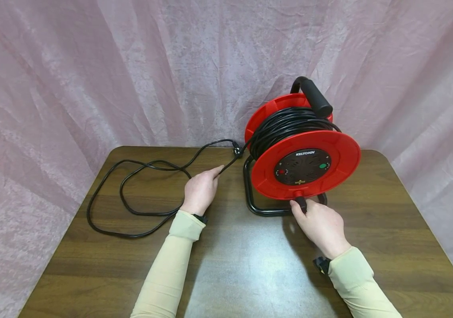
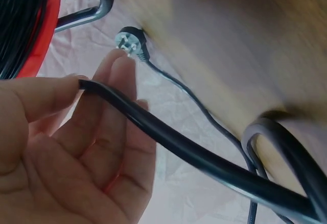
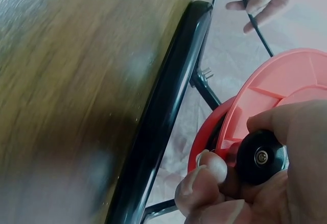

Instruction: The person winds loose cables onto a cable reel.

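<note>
Much cable (image 2: 189, 153) sat wound on the red reel (image 1: 302, 166) right of centre, left hand (image 1: 200, 190) pinching its run, right hand (image 1: 323, 225) gripping the knob (image 3: 261, 156), while loops at centre-left lay off it.

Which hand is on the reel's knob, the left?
No, the right hand grips the knob, while the left hand pinches the cable.
</note>
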Tool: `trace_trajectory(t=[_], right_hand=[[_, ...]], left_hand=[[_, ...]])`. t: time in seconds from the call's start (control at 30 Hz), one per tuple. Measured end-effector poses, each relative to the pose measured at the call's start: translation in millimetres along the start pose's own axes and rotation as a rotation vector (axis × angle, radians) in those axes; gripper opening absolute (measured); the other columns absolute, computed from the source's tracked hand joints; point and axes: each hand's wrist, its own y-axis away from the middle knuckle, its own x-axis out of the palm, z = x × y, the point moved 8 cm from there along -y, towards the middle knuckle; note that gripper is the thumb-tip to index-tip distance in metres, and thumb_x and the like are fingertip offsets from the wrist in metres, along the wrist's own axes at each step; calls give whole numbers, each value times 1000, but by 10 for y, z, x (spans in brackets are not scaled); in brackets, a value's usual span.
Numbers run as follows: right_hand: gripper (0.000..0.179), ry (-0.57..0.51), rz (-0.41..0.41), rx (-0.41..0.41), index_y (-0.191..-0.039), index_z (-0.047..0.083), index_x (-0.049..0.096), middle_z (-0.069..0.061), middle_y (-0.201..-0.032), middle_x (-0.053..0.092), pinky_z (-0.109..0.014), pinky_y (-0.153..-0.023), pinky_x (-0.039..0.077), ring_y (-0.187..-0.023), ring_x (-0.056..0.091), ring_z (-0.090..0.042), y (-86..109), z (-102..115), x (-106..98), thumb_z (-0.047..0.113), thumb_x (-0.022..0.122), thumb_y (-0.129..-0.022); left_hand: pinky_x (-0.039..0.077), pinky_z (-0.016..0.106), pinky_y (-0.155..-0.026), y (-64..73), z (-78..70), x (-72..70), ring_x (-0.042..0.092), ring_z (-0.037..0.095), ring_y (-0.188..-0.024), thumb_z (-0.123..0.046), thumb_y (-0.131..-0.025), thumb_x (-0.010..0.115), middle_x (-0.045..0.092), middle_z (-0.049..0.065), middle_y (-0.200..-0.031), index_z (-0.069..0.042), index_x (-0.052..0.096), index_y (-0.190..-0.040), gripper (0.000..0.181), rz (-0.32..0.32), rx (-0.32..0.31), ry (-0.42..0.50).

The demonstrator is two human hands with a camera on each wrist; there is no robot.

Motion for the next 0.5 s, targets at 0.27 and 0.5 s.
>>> trace_trajectory(t=[0.27,0.5], right_hand=[[52,9,-3,-29,-68,13,59,-14,-72,69,-49,-45,40,-65,65,-43,0,75,20,49,47,-104],[51,7,-4,-29,-69,13,60,-15,-73,70,-50,-45,41,-67,65,-43,-1,91,39,48,47,-104]], left_hand=[[55,46,-60,-16,21,37,73,30,-81,-18,-104,61,76,7,-112,-22,71,-133,31,42,-38,9],[57,47,-65,-11,52,26,74,29,-91,-24,-104,62,76,5,-113,-21,75,-127,26,39,-77,9]])
